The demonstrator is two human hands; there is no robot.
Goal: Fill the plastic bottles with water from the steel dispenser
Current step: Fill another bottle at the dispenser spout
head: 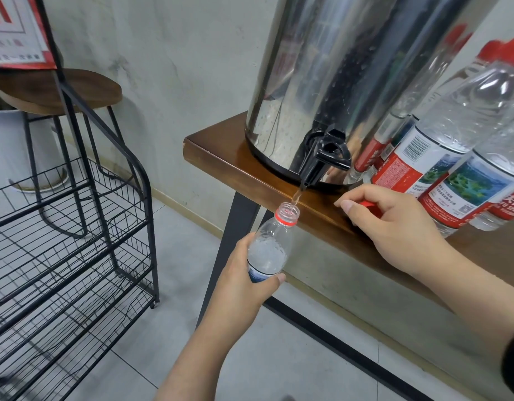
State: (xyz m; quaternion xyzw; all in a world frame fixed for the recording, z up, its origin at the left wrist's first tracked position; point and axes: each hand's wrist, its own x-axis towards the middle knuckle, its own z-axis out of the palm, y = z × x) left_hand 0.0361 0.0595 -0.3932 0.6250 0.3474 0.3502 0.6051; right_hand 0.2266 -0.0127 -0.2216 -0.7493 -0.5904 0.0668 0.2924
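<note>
**Fill running: bottle under tap, cap in other hand**

Left hand (244, 273), nearest: fingers wrapped round the lower body of the open plastic bottle (271, 244), thumb across its label. Bottle is tilted, held off the near-left edge of the worktop (221, 149), mouth with the red neck ring right under the black tap (325, 160). Thin stream of water (297, 196) runs from the spout into the mouth.

Right hand (394, 227), to the right: rests on the worktop edge, fingers curled round a red cap (368, 204), only part of it visible.

Further back: steel dispenser (351, 73) stands on the worktop, tap facing near. Just right of it, a cluster of capped bottles (441, 157) with red-and-white labels.

Far left: black wire rack (76, 227) on the tiled floor, wooden stool (59, 91) behind it by the wall.
</note>
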